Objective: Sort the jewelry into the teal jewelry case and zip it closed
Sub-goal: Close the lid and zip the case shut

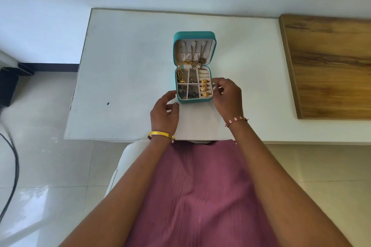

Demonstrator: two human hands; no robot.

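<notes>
A small square teal case (194, 35) lies open in the middle of a white table (124, 66), its lid tipped back on the far side. The shell looks smooth, like faux leather, with rounded corners; the lining is pale and soft-looking. The lid holds three small tabs with thin gold chains (193, 60) hanging from them into a gathered pocket (the pendants bunch at the hinge and are hard to tell apart). The base is split by dividers into small compartments. Gold hoop earrings (180, 77) sit in the far left one, dark metal pieces (189, 92) fill the two near ones, and a tiny item in the middle far cell is too small to make out. Down the right side, four ribbed gold rings (204, 88) stand in padded rolls.

The left hand (165, 111) hovers just beside the case's near left corner, fingers loosely curved and holding nothing. The right hand (227, 96) is at the case's right edge, fingers bent toward the rim; whether they touch it or pinch anything I cannot tell. A smooth gold bangle (161, 134) circles the left wrist, a red-and-white thread band (236, 121) the right.

A wood-grain board (329, 64) lies on the table at right, cut off by the picture's edge. Ribbed mauve fabric (200, 196) covers the lap.
</notes>
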